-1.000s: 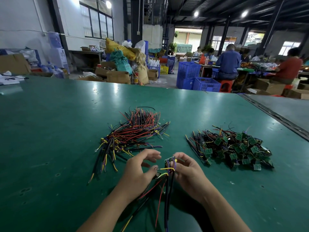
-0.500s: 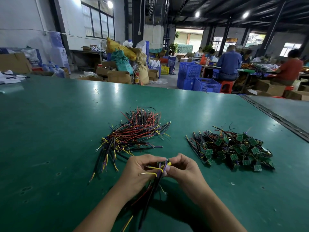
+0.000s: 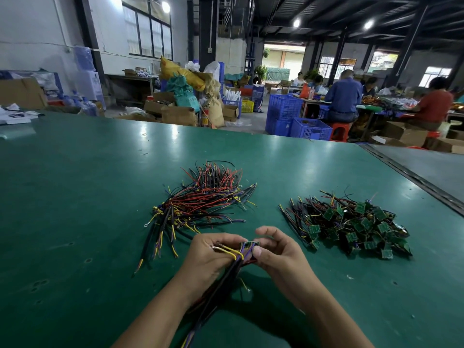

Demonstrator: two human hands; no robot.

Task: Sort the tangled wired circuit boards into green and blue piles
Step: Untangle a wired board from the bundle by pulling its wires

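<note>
The fingers of my left hand (image 3: 213, 257) curl around a bundle of wires (image 3: 212, 300). My right hand (image 3: 278, 254) pinches the small circuit board (image 3: 249, 244) at the bundle's end (its colour I cannot tell well). Beyond my left fingers a wire pile (image 3: 200, 199) lies on the table (image 3: 75, 197). To the right of my right fingers, well apart, lies the pile of green boards (image 3: 351, 227).

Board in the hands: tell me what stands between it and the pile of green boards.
Nothing visible. Only bare table lies between the board, held by left hand and right hand, and the green pile.
</note>
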